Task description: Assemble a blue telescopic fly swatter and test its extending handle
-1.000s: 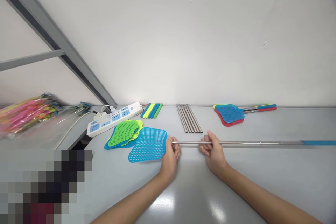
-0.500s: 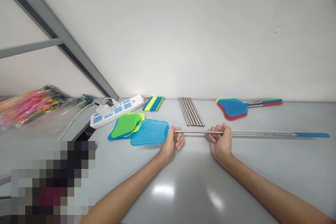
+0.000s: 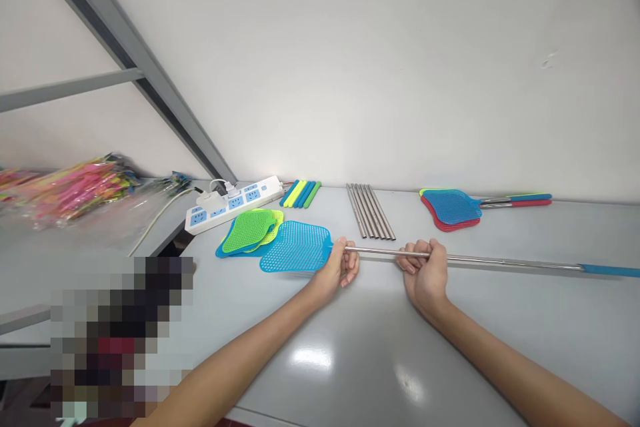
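Note:
A blue fly swatter (image 3: 297,248) with a long, extended metal rod is stretched across in front of me, its blue grip at the far right running out of the picture. My left hand (image 3: 340,265) is closed round the neck, just beside the perforated head. Farther along the rod, my right hand (image 3: 424,268) is closed with the thumb on top. Behind the swatter head lies a pile of loose heads, a green one (image 3: 249,229) uppermost. Several metal rods (image 3: 371,212) lie side by side beyond my hands.
Several coloured handle sleeves (image 3: 301,193) lie by a white power strip (image 3: 235,203) with plugs in it. At the right are stacked swatters (image 3: 453,207) with short rods. Bagged colourful items (image 3: 85,190) lie at the left, near a grey metal frame (image 3: 165,107). A white wall stands behind.
The view has shifted slightly, so most things appear farther right and the end of the blue grip is cut off. Both hands keep hold of the swatter.

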### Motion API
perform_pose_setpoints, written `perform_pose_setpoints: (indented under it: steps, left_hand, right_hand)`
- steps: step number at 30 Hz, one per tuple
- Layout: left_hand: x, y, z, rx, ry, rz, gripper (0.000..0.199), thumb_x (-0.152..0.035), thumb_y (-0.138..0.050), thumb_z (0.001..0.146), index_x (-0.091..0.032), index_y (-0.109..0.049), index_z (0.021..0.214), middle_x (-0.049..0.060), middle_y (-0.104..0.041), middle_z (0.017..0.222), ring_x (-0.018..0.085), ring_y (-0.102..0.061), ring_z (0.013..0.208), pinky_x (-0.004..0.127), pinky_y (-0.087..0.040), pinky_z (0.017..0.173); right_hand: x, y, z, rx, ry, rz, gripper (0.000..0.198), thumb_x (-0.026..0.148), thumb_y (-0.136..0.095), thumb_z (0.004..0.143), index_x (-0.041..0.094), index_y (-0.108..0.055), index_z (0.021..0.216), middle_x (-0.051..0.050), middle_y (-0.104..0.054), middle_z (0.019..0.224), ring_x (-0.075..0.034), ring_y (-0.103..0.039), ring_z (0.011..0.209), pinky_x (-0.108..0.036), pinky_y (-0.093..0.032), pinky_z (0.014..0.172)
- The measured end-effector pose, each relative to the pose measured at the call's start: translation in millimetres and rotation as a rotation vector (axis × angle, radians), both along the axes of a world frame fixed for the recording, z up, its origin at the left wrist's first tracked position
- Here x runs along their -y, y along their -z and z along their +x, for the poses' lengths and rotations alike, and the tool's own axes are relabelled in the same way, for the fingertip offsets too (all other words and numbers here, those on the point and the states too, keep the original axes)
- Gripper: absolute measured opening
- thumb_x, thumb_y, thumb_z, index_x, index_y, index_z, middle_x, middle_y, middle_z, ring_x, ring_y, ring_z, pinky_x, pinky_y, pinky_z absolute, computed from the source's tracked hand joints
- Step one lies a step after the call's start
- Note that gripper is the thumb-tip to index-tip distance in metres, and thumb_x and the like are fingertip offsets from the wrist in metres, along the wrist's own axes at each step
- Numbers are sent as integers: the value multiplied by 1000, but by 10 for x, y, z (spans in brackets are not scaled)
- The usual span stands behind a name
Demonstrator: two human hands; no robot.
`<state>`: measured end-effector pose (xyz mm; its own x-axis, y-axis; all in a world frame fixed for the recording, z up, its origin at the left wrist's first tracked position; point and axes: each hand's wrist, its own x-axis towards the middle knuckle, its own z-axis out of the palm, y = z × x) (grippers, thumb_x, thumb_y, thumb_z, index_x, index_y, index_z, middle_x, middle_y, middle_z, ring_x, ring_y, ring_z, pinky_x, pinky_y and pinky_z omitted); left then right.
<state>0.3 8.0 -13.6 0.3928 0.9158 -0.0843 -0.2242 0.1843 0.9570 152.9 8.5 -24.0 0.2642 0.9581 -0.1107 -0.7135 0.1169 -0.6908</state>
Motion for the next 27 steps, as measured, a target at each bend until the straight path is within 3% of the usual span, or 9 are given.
perform_pose_setpoints:
  steps: [7,19,27]
  left_hand:
    - [-16,-5,12,-17,-50,-16,44,-47,-23,79,-17,-36,49,-4,-41,35,5,-28,28,20,-18,34]
    - [-32,46,13,-11,-116,6,44,-46,-24,78,-18,-36,46,-5,-35,32,5,-22,28,20,-16,34]
    - [4,94,13,-46,-115,29,46,-45,-21,79,-17,-38,46,-4,-36,32,6,-23,29,19,-15,32]
  right_hand:
    - [23,27,1,79,-67,44,39,31,-32,77,19,-18,43,7,-15,39,-7,-18,34,-23,-18,35]
    - [43,37,-6,79,-144,19,36,30,-33,73,20,-22,40,7,-15,40,-8,-17,34,-22,-14,32]
    - [56,10,-59,166,-305,8,41,34,-29,75,21,-24,36,6,-18,35,-9,-23,31,-25,-14,34]
